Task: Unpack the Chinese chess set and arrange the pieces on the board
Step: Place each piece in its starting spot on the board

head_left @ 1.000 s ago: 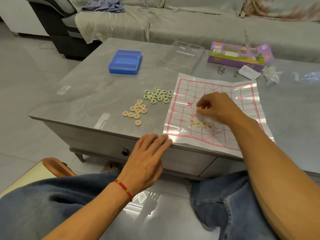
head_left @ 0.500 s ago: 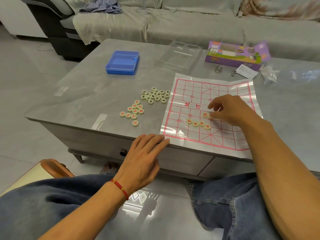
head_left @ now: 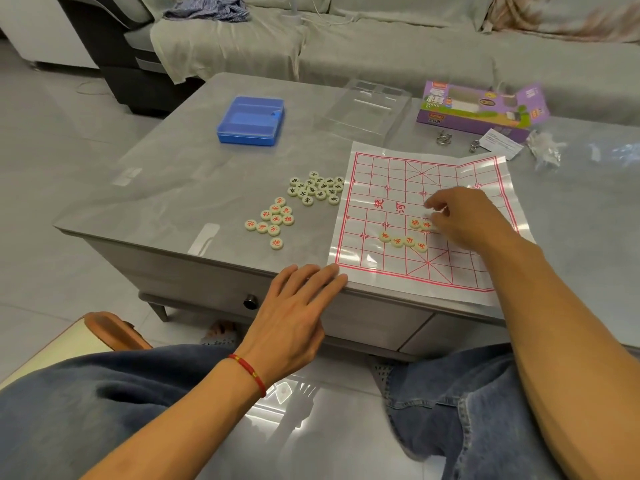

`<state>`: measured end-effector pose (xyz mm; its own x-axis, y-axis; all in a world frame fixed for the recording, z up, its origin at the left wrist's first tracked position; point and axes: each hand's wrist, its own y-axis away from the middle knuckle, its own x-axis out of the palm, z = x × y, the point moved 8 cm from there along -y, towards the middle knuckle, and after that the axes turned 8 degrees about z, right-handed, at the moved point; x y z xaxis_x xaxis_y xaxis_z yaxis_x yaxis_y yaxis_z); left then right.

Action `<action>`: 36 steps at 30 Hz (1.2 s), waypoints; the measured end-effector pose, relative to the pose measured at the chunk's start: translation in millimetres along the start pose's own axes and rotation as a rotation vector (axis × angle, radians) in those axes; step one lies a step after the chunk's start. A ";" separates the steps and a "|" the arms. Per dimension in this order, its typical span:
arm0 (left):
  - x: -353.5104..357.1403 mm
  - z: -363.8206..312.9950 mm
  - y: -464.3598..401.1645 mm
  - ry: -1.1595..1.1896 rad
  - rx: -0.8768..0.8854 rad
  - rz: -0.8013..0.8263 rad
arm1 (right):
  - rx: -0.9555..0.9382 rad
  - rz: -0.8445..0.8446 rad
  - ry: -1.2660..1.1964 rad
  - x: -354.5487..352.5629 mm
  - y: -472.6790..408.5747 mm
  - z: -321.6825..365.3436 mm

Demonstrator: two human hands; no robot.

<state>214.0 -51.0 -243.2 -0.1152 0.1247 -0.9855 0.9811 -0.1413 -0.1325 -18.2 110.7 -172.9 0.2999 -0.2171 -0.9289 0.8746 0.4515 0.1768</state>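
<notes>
Paper chess board point(head_left: 388, 188) lies on the grey coffee table point(head_left: 194, 188), near right edge. Right hand point(head_left: 464, 216) over board, fingers curled down at two red-marked pieces point(head_left: 420, 224); whether it grips one, cannot tell. Row of four red pieces point(head_left: 401, 240) just nearer. Left hand point(head_left: 298, 313) flat, fingers straight, touching the board's near-left corner. Loose red pieces point(head_left: 273, 220) and black-marked pieces point(head_left: 317, 188) left of board.

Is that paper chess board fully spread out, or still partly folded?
Spread out. The chess board lies open on the table, its whole red grid showing; only fold creases ripple the far right corner.
</notes>
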 end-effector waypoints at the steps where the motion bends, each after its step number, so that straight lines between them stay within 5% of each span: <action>1: -0.7 0.3 0.6 0.002 0.002 -0.002 | -0.070 -0.033 -0.028 -0.7 3.5 18.0; 6: -14.6 7.9 6.2 0.148 -0.027 -0.050 | -0.486 0.032 -0.048 33.9 24.9 137.1; 12: -40.7 61.7 22.0 0.261 -0.321 -0.223 | -0.698 0.144 0.084 81.0 20.6 210.2; 17: -43.8 94.8 24.6 0.235 -0.461 -0.232 | -0.732 0.153 0.175 99.3 16.3 225.9; 36: -54.6 126.7 -22.3 0.169 -0.470 -0.176 | -0.678 0.147 0.084 99.3 22.0 209.7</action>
<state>178.7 -179.0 -199.9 -0.2962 0.2692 -0.9164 0.9174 0.3471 -0.1946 110.7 -82.3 -193.0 0.3420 -0.0571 -0.9379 0.3884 0.9175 0.0858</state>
